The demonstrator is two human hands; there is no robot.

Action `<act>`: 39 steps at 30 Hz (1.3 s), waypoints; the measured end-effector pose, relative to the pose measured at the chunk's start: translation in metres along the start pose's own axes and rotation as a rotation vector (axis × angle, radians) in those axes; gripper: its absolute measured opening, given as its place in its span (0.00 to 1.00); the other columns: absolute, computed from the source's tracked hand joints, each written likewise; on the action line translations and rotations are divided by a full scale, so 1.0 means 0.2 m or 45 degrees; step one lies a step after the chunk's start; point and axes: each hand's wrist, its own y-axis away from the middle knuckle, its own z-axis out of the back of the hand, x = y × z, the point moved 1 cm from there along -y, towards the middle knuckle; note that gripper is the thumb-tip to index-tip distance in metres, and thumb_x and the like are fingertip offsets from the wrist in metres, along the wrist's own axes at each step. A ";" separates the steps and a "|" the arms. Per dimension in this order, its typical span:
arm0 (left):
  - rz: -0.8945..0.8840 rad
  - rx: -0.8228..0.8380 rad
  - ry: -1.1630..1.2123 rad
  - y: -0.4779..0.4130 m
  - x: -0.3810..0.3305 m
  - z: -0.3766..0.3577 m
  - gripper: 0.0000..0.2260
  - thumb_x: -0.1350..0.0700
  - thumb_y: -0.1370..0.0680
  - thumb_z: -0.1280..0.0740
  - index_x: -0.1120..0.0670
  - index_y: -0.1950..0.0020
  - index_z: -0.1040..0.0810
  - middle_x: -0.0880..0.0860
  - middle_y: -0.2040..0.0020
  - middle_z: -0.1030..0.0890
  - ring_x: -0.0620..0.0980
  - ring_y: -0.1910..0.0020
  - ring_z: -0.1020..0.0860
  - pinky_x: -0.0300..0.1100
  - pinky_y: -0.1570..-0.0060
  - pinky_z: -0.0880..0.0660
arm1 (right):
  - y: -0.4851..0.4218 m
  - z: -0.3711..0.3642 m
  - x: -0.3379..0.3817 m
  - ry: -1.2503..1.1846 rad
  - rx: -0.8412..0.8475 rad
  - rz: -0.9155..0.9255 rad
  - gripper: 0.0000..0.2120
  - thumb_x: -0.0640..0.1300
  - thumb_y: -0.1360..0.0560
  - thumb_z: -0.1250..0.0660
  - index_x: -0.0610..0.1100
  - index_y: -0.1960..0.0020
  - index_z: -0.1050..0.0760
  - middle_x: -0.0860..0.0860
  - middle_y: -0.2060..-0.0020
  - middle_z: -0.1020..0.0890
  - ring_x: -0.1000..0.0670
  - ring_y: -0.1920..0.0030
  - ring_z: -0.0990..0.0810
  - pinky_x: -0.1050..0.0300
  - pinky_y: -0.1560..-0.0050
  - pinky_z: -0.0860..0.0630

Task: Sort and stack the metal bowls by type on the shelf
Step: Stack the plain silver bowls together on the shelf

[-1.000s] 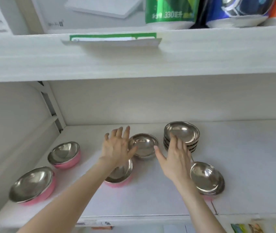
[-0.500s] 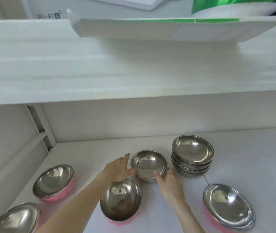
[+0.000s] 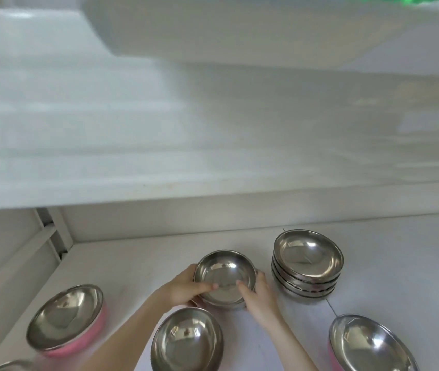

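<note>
A small plain steel bowl (image 3: pixel 225 277) sits in the middle of the white shelf (image 3: pixel 400 263). My left hand (image 3: pixel 186 289) grips its left rim, thumb inside. My right hand (image 3: pixel 257 293) grips its right rim, thumb inside too. To the right stands a stack of several plain steel bowls (image 3: pixel 308 263). One pink-sided steel bowl (image 3: pixel 68 318) rests at the left, another (image 3: pixel 187 344) lies just below my hands, and a third (image 3: pixel 371 346) is at the lower right.
The upper shelf board (image 3: pixel 213 124) hangs low over the bowls, with a white tray-like edge (image 3: pixel 239 30) jutting out above it. A metal upright (image 3: pixel 52 231) stands at the back left corner. Another bowl's rim (image 3: pixel 9 366) peeks in at the bottom left.
Both hands have closed onto the small steel bowl, thumbs now inside its rim. My head has moved closer and lower, so the upper shelf fills more of the view.
</note>
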 end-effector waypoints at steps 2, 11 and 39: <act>-0.031 -0.033 -0.010 0.07 -0.03 0.01 0.21 0.44 0.31 0.26 0.47 0.43 0.28 0.52 0.53 0.16 0.52 0.60 0.15 0.41 0.63 0.21 | 0.02 0.00 0.04 -0.038 0.009 0.023 0.14 0.49 0.24 0.34 0.49 0.41 0.32 0.60 0.53 0.23 0.59 0.51 0.22 0.45 0.45 0.20; -0.174 -0.245 -0.004 0.38 -0.24 0.01 0.26 0.41 0.30 0.29 0.46 0.36 0.32 0.53 0.53 0.16 0.48 0.62 0.16 0.40 0.65 0.25 | 0.24 0.15 0.29 -0.115 -0.012 0.205 0.13 0.53 0.25 0.35 0.52 0.43 0.31 0.59 0.53 0.22 0.55 0.51 0.21 0.52 0.50 0.22; -0.268 -0.779 0.100 0.07 -0.82 -0.86 0.22 0.45 0.27 0.29 0.52 0.38 0.30 0.50 0.50 0.19 0.45 0.71 0.19 0.29 0.75 0.29 | -0.04 1.15 0.27 0.198 0.031 0.388 0.12 0.53 0.23 0.37 0.44 0.48 0.28 0.51 0.54 0.22 0.50 0.53 0.24 0.55 0.58 0.31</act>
